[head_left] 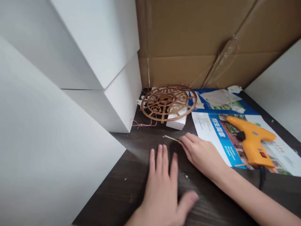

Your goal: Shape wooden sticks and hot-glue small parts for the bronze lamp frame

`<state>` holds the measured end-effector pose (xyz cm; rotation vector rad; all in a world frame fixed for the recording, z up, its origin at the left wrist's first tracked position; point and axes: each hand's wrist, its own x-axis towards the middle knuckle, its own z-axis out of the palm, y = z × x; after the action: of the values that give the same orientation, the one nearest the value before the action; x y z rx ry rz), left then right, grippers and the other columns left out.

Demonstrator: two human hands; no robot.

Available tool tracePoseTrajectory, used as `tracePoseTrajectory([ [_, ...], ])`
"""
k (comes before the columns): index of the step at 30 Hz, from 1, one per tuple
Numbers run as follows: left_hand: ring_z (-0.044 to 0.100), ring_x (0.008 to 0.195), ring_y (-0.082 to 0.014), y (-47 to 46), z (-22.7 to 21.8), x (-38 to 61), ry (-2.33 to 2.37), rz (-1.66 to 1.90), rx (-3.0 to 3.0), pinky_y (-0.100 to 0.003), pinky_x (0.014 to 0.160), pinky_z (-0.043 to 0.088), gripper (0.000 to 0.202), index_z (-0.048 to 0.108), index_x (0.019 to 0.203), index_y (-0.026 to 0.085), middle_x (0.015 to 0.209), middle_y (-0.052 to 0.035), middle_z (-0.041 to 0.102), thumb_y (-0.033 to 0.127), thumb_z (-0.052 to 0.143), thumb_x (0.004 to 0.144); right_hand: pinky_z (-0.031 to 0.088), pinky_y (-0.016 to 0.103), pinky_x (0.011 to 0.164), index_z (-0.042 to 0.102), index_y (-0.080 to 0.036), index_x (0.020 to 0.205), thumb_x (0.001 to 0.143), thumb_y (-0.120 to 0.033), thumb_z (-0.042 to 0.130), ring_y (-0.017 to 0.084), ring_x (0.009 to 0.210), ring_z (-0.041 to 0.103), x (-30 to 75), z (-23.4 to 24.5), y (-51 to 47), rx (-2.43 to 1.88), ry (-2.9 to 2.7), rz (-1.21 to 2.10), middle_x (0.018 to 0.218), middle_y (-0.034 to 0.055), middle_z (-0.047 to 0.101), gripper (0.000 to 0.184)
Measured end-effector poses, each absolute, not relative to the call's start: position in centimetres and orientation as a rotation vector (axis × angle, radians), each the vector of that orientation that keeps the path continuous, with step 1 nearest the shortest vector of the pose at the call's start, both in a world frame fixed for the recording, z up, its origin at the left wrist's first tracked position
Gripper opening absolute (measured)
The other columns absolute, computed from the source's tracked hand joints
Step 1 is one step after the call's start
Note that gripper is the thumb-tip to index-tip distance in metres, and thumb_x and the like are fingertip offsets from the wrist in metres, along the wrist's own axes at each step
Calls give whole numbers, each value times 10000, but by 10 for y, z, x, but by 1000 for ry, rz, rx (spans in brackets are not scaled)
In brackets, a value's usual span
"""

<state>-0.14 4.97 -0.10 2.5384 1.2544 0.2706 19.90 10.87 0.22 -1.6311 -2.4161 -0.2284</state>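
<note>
My left hand [163, 191] is over the dark wooden table with its fingers stretched out and the thumb apart, holding nothing. To its right, my right hand [202, 153] is closed around one end of a thin wooden stick [171, 138], whose other end points left, close to the tabletop. Beyond both hands, an ornate brown openwork wheel [162, 116] leans tilted on a small white box [175, 124]. The right fingertips are partly hidden behind the hand.
White boxes [122, 100] stand stacked at the left, with cardboard [183, 69] behind. On the right, a yellow glue gun [255, 147] with a black cord lies on a printed brochure [204, 125]. Thin red and white wires [145, 125] trail near the wheel. Small white scraps [186, 176] dot the table.
</note>
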Motion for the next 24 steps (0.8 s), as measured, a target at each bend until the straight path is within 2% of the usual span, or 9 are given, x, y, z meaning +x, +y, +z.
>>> tracePoseTrajectory([
  [3,130,1600,-374,44,4,0,919,356,2503,-636,1296,144,888,322,1616,115,1698,-214,218,715,449,973,312,251,605,663,-143,912,1057,-230,444,108,738,543,203,-1,96,-1470,-2517,-242,835,44,582,276],
  [6,384,1516,-255,49,6,-6,853,599,2410,-417,1299,309,550,594,1384,178,1517,-89,555,560,564,990,377,215,638,674,-167,972,1081,-243,390,83,752,575,208,2,88,-1382,-2569,-235,867,27,601,313],
  [7,454,1455,-238,50,7,-9,877,693,2392,-374,1274,357,422,648,1280,188,1419,-66,623,485,603,983,390,206,644,676,-178,990,1086,-260,392,74,749,585,209,4,89,-1387,-2566,-236,880,18,611,311],
  [9,524,1361,-225,52,12,-18,937,818,2430,-367,1248,394,248,674,1176,183,1303,-56,666,313,613,973,402,204,653,680,-189,1012,1084,-300,423,74,754,608,210,11,96,-1440,-2526,-258,903,9,631,289],
  [11,515,1366,-237,49,18,-33,1069,834,2529,-425,1240,407,255,658,1192,176,1328,-72,647,171,554,959,384,224,640,686,-185,1012,1071,-336,465,92,748,620,208,16,109,-1521,-2471,-300,916,13,649,275],
  [13,485,1409,-262,42,20,-52,1304,798,2603,-475,1173,482,318,632,1246,182,1419,-102,599,138,525,950,321,252,596,693,-168,980,1061,-349,487,107,705,606,202,18,123,-1585,-2442,-335,895,22,655,286],
  [16,463,1418,-375,23,7,-82,1638,653,2799,-608,1010,557,482,545,1408,152,1542,-194,478,303,539,951,230,285,561,691,-147,931,1061,-285,471,88,628,556,193,13,135,-1585,-2494,-331,848,23,636,290],
  [19,507,1357,-443,4,-15,-97,1764,487,2908,-571,898,595,685,473,1476,39,1555,-318,405,437,530,921,266,273,584,687,-157,938,1071,-238,434,80,670,572,193,8,130,-1448,-2607,-264,851,14,621,297],
  [24,415,1417,-552,1,-23,-79,1757,431,2856,-635,996,526,913,368,1541,-42,1589,-411,272,597,555,915,320,250,618,693,-196,978,1096,-271,368,91,730,589,208,13,90,-1242,-2699,-114,869,3,618,354],
])
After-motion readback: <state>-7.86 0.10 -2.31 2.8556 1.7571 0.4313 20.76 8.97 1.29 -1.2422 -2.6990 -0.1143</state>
